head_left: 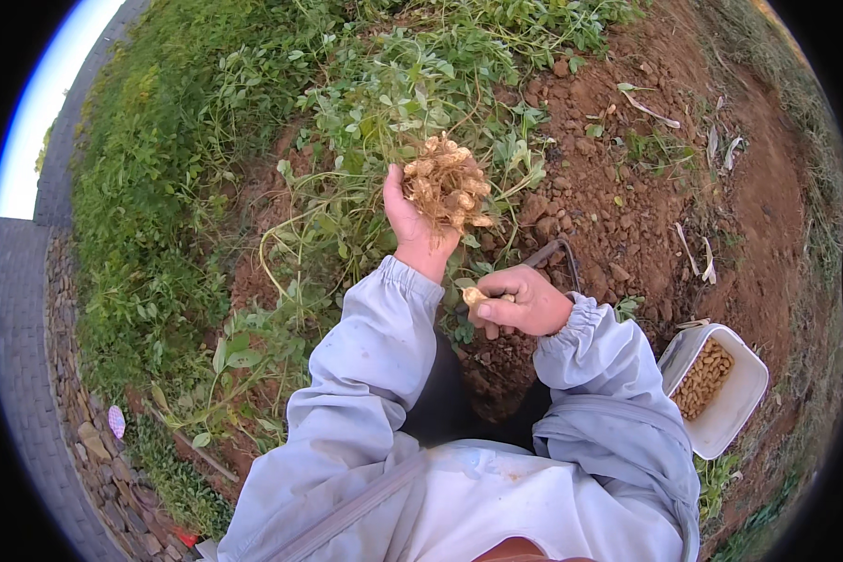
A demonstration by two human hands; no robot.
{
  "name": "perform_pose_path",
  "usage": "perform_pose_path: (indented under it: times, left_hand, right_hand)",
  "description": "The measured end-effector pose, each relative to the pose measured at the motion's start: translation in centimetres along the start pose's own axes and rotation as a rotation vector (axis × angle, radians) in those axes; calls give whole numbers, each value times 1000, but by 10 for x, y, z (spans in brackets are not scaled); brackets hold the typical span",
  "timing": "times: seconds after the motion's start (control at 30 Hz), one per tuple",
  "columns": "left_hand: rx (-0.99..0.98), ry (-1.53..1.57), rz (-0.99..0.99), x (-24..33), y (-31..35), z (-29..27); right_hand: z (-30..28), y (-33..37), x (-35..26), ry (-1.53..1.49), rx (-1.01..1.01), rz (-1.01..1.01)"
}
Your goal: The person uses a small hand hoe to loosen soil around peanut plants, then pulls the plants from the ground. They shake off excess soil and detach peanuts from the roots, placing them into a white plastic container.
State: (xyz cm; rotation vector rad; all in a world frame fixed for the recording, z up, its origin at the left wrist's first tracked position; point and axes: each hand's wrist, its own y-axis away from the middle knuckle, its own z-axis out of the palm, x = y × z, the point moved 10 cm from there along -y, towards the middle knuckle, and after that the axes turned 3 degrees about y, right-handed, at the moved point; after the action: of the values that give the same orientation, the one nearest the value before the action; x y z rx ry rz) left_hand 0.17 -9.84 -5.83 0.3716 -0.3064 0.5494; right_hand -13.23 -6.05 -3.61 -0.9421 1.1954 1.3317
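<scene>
On a plot of reddish-brown soil (646,201), seen from where I stand beside it, a person works with two bare hands near a dense growth of peanut plants (421,84). The left hand (414,225), raised in front of the body, grips a clump of peanut pods (450,183) with fine roots tangled among them; its thumb lies along the clump's left side, while the other fingers are hidden behind the pods. The right hand (523,302), nearer the body and apart from the clump, has its fingers curled inward and closed on a few loose peanuts (475,296), pale ends showing beyond the thumb. Just beyond this hand is a dark bent bar (569,253), perhaps part of a hand tool, though its full form is concealed. To the person's right, a white plastic tub (745,379) stands on the ground, tilted in view, with a layer of shelled-looking tan peanut pods (704,379) inside. Dry, pale husks (709,262) lie scattered on the soil beyond the tub. Light grey elasticated sleeves (365,337) cover both forearms. At far left, a stone border (94,440) separates the greenery from a grey paved surface (19,328); a pinkish oval object (116,421) lies near the stones.
</scene>
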Motion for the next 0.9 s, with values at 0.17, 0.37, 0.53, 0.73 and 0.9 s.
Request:
perform_pose_path:
  times: [0.17,0.37,0.53,0.73,0.9]
  left_hand:
    - [63,-30,-13,-6,4,-1]
    - [46,-11,-44,-11,1,-7]
    - [81,-35,-33,-14,5,-12]
    - [124,-48,-35,-15,3,-20]
    - [144,-42,-11,-19,-1,-23]
  right_hand:
    - [-56,3,-4,-59,245,-74]
    - [-76,-10,30,38,465,91]
    - [-70,-26,37,227,455,81]
    - [-27,-24,29,24,165,148]
    - [-9,-16,10,175,116,-101]
